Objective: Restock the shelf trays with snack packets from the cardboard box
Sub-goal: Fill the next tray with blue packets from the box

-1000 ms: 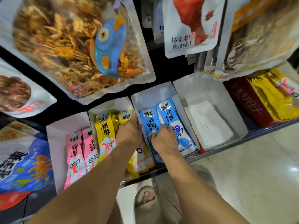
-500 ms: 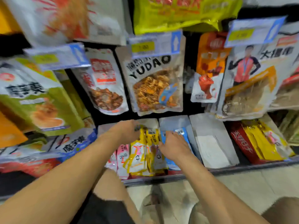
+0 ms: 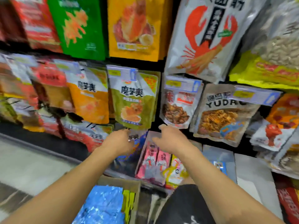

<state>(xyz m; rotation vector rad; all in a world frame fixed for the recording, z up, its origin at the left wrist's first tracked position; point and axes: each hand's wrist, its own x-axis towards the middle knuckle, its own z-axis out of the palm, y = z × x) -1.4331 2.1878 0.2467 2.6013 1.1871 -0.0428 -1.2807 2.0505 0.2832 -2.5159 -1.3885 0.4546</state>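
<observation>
Hanging snack bags (image 3: 132, 101) fill our view.
Our right hand (image 3: 173, 139) spreads loose above pink packets (image 3: 153, 160); left hand's (image 3: 119, 141) grip we cannot tell.

There is only one view, from the camera on my head. It faces forward and a little down, close to a shelf wall whose hanging snack bags (image 3: 132, 97) fill the top of the frame. My left hand (image 3: 119, 141) and right hand (image 3: 171, 139) reach in from the bottom edge, above the cardboard box (image 3: 129, 183) and shelf trays (image 3: 252, 172). The edges are blurred.
</observation>
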